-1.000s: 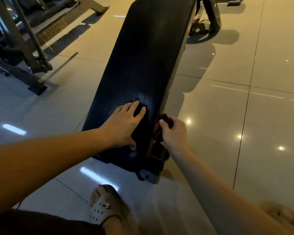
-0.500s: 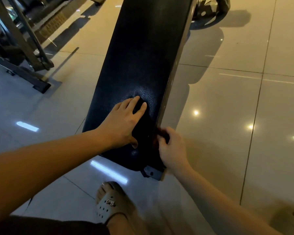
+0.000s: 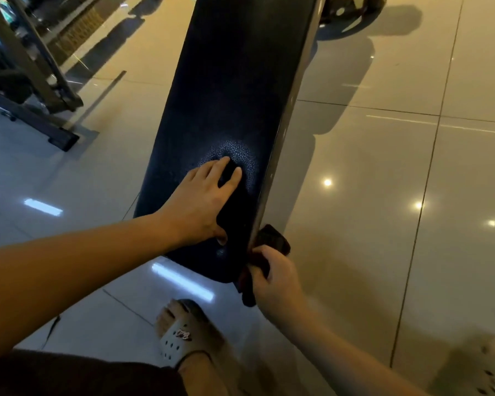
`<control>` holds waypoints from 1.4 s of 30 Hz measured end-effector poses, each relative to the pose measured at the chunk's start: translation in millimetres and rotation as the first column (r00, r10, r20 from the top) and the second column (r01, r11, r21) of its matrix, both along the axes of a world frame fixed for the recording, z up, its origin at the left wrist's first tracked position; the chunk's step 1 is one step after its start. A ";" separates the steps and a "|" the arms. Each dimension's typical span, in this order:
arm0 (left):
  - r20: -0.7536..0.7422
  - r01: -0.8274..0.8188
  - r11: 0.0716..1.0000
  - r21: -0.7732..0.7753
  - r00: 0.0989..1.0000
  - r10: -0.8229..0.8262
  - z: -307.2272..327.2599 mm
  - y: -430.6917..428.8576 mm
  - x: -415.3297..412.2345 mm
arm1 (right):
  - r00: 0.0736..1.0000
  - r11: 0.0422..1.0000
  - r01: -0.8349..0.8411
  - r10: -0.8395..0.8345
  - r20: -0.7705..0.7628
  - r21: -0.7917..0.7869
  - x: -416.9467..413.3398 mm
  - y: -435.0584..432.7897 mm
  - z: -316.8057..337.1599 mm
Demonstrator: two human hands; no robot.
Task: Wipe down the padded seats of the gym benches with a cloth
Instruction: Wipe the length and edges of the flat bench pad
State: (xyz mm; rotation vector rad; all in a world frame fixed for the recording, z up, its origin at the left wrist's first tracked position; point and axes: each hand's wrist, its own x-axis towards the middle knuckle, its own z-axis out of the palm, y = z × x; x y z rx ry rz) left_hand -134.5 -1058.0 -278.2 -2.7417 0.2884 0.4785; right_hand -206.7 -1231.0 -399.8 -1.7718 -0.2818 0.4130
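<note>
While our left hand lies flat, fingers straight, on the black bench pad, we see its long axis run from near to far, leaning slightly right; our right hand grips the dark cloth at the pad's near right edge; glossy floor tiles lie open to the right; a machine frame stands far left.

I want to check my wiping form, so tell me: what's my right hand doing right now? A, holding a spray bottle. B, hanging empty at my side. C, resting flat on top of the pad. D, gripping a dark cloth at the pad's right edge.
D: the right hand grips the dark cloth against the right edge of the bench pad, near its close end, while the left hand lies flat on top.
</note>
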 end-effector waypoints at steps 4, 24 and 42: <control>-0.003 -0.013 1.000 0.014 1.000 0.013 0.0 -2.2 -0.6 | 0.990 0.996 0.014 -0.001 0.140 -0.089 31.7 -1.1 2.8; -0.030 -0.002 1.000 0.030 1.000 0.003 10.0 -8.8 -0.9 | 0.920 0.918 0.391 -0.389 0.044 -0.060 151.0 -1.9 71.8; -0.056 0.029 0.999 0.045 0.998 -0.026 17.4 -9.9 3.4 | 0.907 0.930 0.365 -0.364 -0.211 -0.037 61.8 13.7 33.2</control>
